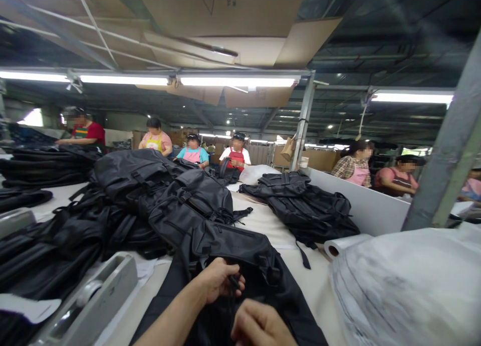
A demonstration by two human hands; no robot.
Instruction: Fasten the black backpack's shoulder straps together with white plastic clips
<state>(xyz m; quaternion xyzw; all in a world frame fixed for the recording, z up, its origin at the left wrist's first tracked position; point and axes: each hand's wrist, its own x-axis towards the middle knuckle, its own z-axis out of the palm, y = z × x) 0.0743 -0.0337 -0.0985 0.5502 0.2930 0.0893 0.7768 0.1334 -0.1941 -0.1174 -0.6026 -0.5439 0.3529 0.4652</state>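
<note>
A black backpack (240,243) lies on the table in front of me, its top pointing away. Over its front, my left hand (221,281) is closed with thumb and fingers pinching a thin black cord (235,282). Below and to the right, close to the bottom edge, my right hand (261,323) has its fingers curled in against the bag's dark fabric. Whatever may be inside the right hand's fingers is hidden. Dark cord against dark fabric makes its ends hard to make out.
Heaped black backpacks (131,175) fill the left and centre; more bags (308,205) lie farther right. A grey metal machine arm (97,296) stands at left. At right are a white roll (338,246) and a large plastic bag (409,286). Several people work beyond.
</note>
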